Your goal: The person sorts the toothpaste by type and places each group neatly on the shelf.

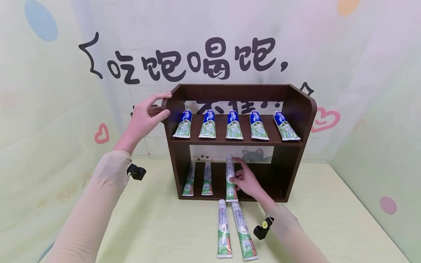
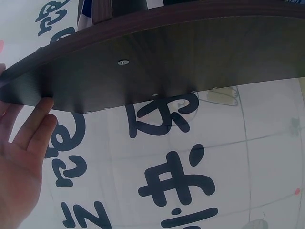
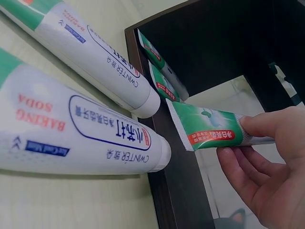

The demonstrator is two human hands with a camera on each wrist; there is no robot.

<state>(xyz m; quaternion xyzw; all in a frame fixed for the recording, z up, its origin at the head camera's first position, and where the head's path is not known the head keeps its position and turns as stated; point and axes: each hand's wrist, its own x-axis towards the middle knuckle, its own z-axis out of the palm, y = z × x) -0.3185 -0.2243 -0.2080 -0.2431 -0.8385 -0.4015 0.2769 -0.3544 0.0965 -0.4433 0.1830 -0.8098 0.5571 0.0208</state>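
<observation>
My right hand (image 1: 246, 180) pinches a green and white toothpaste tube (image 1: 229, 190) between thumb and fingers, at the mouth of the lower shelf. The tube stands cap up, and its crimped end (image 3: 180, 126) is right at the shelf's front edge. At the upper left corner of the dark brown two-tier rack (image 1: 235, 142), my left hand (image 1: 144, 117) holds the side panel (image 2: 190, 57), fingertips on its edge and outer face. Two matching tubes (image 1: 207, 180) lean inside the lower tier at left. Two more tubes (image 1: 224, 230) lie on the table, caps toward the rack.
Several blue and green toothpaste tubes (image 1: 234, 126) lean in a row on the upper tier. The rack stands on a pale table (image 1: 154, 219), close to a printed backdrop (image 1: 148, 33) with large dark characters. Side walls (image 1: 378, 146) of the same backdrop flank the table.
</observation>
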